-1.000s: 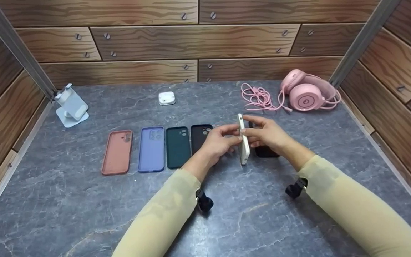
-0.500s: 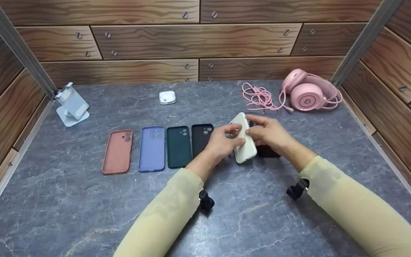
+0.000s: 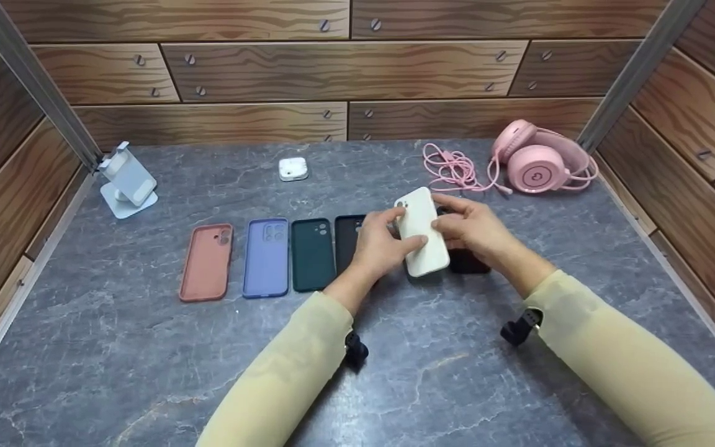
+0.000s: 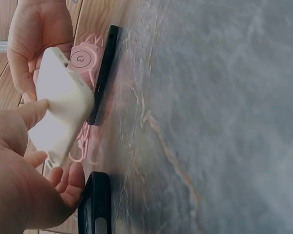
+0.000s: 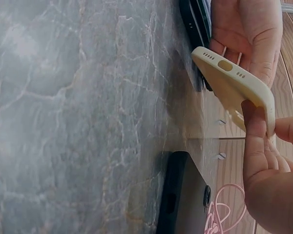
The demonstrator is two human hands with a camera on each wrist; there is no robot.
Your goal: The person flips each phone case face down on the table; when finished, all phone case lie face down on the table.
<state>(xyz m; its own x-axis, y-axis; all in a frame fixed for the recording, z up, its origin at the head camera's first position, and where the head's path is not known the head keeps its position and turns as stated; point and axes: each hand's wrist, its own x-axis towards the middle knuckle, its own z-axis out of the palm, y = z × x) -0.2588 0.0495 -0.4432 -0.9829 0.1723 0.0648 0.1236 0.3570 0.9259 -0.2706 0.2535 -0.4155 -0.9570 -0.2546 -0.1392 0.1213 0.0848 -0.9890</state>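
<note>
Both hands hold a cream phone case (image 3: pixel 427 251) above the table, tilted, with its outer back facing up in the head view. My left hand (image 3: pixel 383 245) has its thumb on the back and its index finger by the camera cutout. My right hand (image 3: pixel 475 230) pinches the right long edge; in the right wrist view its fingers reach into the hollow inside of the case (image 5: pixel 229 92). Below the right hand lies a dark phone-shaped slab (image 3: pixel 470 263), partly covered. A black phone case (image 3: pixel 345 239) lies beside the left hand, which hides part of it.
Left of the hands, a green case (image 3: pixel 313 257), a blue-violet case (image 3: pixel 265 261) and a pink case (image 3: pixel 206 264) lie in a row. Farther back are a light blue stand (image 3: pixel 128 183), a white earphone box (image 3: pixel 293 169) and pink headphones (image 3: pixel 537 167) with a coiled cable (image 3: pixel 450 167).
The cream case has turned from edge-on to showing its back and camera cutout, and has risen slightly. Both hands stay on it; the left fingers have shifted along it.
</note>
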